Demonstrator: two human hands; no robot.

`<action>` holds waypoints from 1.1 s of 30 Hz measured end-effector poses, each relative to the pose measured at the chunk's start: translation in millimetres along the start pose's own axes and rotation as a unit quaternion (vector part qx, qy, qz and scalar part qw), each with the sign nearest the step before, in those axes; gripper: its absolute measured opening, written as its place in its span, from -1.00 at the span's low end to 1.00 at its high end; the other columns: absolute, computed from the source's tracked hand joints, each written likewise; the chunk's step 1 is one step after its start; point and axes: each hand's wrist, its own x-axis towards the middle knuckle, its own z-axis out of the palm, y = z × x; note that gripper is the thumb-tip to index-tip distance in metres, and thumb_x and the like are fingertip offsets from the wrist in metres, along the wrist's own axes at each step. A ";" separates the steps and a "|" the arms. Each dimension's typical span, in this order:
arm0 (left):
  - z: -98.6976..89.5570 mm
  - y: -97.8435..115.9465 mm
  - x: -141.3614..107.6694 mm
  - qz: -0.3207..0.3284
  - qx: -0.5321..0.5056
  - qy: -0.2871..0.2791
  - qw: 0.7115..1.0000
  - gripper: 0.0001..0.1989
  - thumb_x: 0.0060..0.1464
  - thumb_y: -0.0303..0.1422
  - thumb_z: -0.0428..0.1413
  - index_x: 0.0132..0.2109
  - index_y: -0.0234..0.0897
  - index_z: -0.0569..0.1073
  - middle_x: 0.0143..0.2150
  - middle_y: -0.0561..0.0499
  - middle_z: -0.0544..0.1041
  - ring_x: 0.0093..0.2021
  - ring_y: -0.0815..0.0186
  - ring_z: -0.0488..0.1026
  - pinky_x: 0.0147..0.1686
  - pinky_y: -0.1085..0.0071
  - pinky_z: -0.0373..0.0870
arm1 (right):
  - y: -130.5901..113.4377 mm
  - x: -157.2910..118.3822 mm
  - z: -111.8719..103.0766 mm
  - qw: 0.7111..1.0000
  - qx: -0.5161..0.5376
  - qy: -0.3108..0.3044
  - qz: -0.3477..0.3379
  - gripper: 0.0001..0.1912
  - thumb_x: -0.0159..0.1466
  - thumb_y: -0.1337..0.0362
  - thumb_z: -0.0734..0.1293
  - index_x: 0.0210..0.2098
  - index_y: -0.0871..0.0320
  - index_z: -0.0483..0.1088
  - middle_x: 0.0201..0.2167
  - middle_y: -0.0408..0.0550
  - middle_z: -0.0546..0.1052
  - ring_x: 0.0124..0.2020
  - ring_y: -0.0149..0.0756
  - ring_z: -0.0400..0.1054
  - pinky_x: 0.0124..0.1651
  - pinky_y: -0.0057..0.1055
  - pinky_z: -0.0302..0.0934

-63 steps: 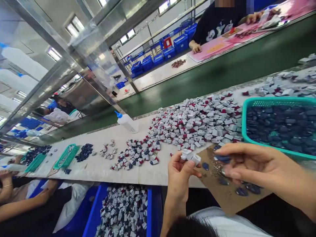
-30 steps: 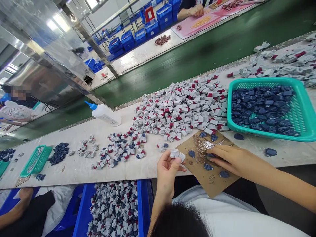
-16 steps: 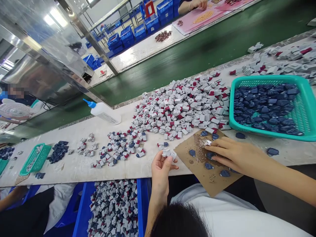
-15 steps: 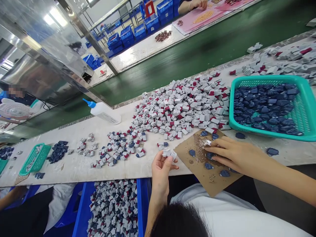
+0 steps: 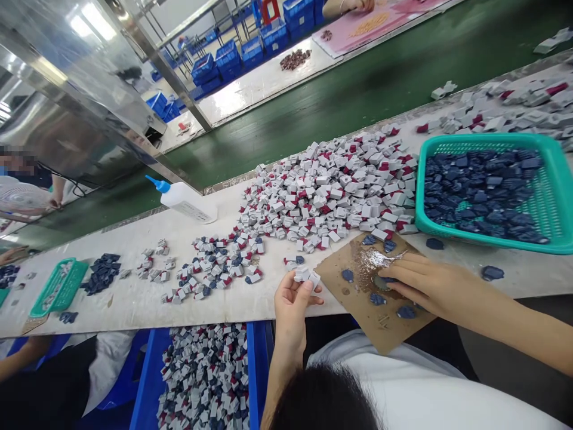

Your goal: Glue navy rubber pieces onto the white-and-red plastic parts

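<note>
My left hand (image 5: 293, 304) pinches a small light grey plastic piece (image 5: 305, 275) between thumb and fingers, just left of a brown cardboard sheet (image 5: 380, 337). Over the sheet, my right hand (image 5: 430, 283) has its fingertips closed on a small dark blue plastic piece (image 5: 383, 280), partly hidden beneath them. Beside those fingertips lies a wet-looking whitish patch (image 5: 373, 258). Several more dark blue pieces (image 5: 406, 312) are scattered over the cardboard. A joined piece in grey, red and blue (image 5: 293, 260) rests above my left hand.
Behind my hands is a large heap of grey-and-red pieces (image 5: 322, 191). A teal basket (image 5: 557, 197) holds dark blue pieces at right. To the left stand a blue-tipped white bottle (image 5: 190, 203) and assembled pieces (image 5: 215, 269). A blue bin (image 5: 145, 382) sits below; co-workers are across and at left.
My right hand has drawn slightly to the right, uncovering more of the whitish patch. My left hand keeps its grey piece in place. Grey pieces on the green belt have shifted left.
</note>
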 end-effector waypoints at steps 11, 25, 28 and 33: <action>24.2 -0.1 -14.7 -0.059 -0.065 -0.143 0.986 -0.62 -0.23 -0.28 0.46 -0.24 -0.28 0.57 -0.40 0.07 0.60 -0.40 0.39 0.56 -0.44 0.58 0.51 | -50.8 39.1 -47.8 0.969 0.213 0.080 0.098 -0.86 0.35 0.12 0.30 -0.18 -0.01 0.45 -0.48 -0.19 0.53 -0.61 -0.40 0.35 -0.65 -0.46 0.21; 32.8 11.4 -23.4 0.103 0.095 -0.169 0.976 -0.77 -0.11 -0.50 0.37 -0.24 -0.23 0.60 -0.32 0.03 0.66 -0.35 0.38 0.57 -0.31 0.54 0.51 | -55.0 51.7 -60.0 0.970 0.234 0.035 0.051 -0.85 0.36 0.15 0.29 -0.23 0.03 0.48 -0.44 -0.17 0.54 -0.53 -0.41 0.37 -0.55 -0.46 0.22; 34.2 11.5 -23.0 0.133 0.145 -0.170 0.966 -0.81 -0.05 -0.49 0.32 -0.22 -0.25 0.58 -0.32 0.01 0.65 -0.34 0.34 0.57 -0.30 0.49 0.52 | -51.6 57.1 -61.2 0.966 0.254 0.011 0.035 -0.84 0.35 0.16 0.30 -0.32 0.04 0.46 -0.57 -0.22 0.44 -0.60 -0.45 0.29 -0.59 -0.46 0.15; 32.6 7.7 -17.0 0.120 0.187 -0.189 0.956 -0.80 0.02 -0.39 0.28 -0.19 -0.29 0.49 -0.27 -0.06 0.62 -0.30 0.28 0.56 -0.31 0.44 0.50 | -42.3 61.1 -52.1 0.940 0.337 -0.008 0.056 -0.80 0.31 0.13 0.35 -0.36 0.10 0.46 -0.63 -0.25 0.44 -0.67 -0.49 0.28 -0.68 -0.51 0.11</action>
